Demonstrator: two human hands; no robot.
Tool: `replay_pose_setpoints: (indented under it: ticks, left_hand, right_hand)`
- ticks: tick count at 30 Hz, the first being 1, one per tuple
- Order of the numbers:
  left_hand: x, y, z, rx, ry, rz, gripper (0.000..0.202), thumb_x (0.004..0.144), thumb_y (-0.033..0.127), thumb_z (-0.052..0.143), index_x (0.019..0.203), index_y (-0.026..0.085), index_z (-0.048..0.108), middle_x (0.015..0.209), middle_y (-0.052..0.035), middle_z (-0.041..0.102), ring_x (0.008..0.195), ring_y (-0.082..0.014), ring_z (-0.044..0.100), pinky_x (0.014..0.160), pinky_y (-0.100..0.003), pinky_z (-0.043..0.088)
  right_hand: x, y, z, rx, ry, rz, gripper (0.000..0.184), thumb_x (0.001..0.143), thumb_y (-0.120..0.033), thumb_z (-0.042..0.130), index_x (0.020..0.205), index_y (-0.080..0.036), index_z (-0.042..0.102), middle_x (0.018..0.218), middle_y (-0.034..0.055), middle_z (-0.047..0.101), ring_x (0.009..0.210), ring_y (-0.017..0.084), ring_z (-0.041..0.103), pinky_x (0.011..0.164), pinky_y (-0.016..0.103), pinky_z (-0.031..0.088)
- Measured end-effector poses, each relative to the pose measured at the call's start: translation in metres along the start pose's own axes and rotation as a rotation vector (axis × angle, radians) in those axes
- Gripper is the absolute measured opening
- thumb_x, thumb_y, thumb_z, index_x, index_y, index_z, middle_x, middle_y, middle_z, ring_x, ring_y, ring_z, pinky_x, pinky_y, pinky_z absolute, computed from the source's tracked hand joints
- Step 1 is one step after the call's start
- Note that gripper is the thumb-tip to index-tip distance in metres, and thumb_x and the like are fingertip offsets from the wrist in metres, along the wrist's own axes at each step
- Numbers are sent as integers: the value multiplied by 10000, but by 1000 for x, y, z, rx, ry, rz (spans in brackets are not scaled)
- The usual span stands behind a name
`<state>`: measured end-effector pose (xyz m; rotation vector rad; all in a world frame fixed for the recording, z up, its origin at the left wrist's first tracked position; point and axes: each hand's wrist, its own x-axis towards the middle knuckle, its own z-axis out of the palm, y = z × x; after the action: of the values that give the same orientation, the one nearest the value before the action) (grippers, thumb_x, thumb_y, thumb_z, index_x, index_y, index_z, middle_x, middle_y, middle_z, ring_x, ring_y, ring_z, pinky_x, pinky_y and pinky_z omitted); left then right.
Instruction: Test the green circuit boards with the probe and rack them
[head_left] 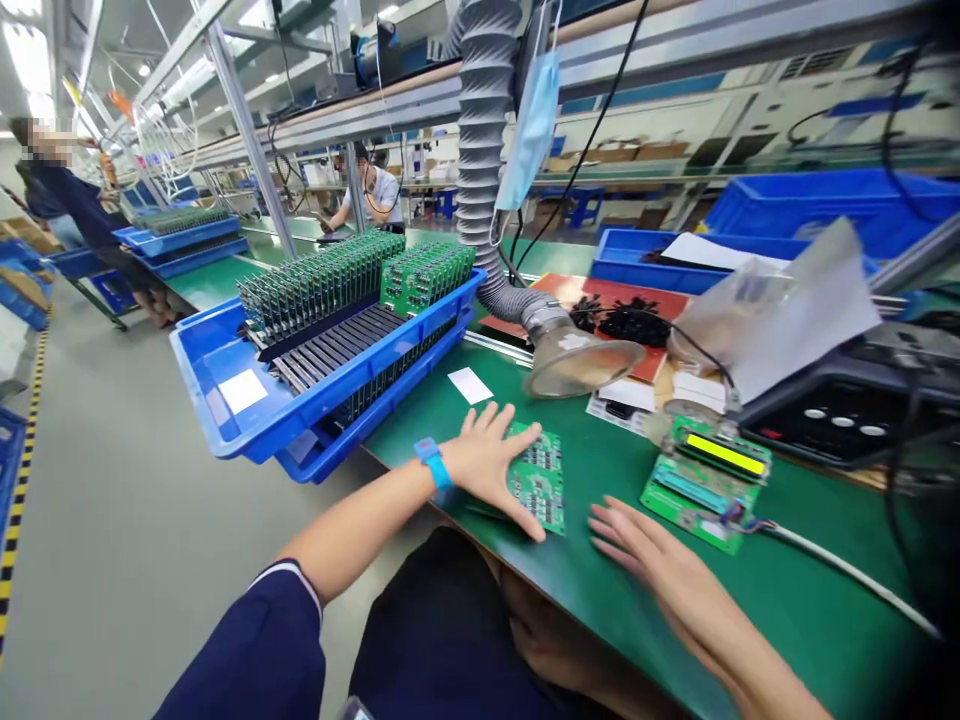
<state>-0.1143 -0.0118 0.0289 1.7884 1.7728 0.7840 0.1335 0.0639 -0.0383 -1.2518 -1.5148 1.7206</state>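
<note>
A green circuit board (pixel 551 480) lies flat on the green bench top. My left hand (pixel 487 462), with a blue band at its wrist, rests over the board's left part, fingers spread and thumb stretched across its near end. Part of the board is hidden under this hand. To the right of the board, my right hand (pixel 637 545) is held low over the bench, its fingers stretched out and nothing visible in them. Beyond it is a green test board (pixel 705 485) with a lit yellow display and a grey cable.
Stacked blue trays (pixel 300 420) hold rows of upright circuit boards at the left. A grey fume hose (pixel 487 150) ends in a clear hood (pixel 581 360) low over the bench. A white card (pixel 470 385) lies nearby. Black equipment (pixel 832 410) stands at right. People are in the background.
</note>
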Motion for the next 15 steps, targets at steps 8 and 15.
replay_pose_setpoints:
  ticks: [8,15]
  left_hand:
    - [-22,-14,6,-681,21,-483,307,980,355,511,1195,140,555,1143,-78,598,952,-213,630,798,-396,542]
    - [-3,-10,33,-984,164,-652,279,940,301,592,1165,138,567,1115,-80,618,928,-198,644,791,-381,554]
  right_hand:
    - [34,-54,51,34,-390,163,349,717,-534,713,648,-195,665,633,108,712,574,244,703,556,364,592]
    - [34,-62,66,109,-422,416,286,636,-392,810,802,-178,716,888,119,759,904,306,714,844,399,586]
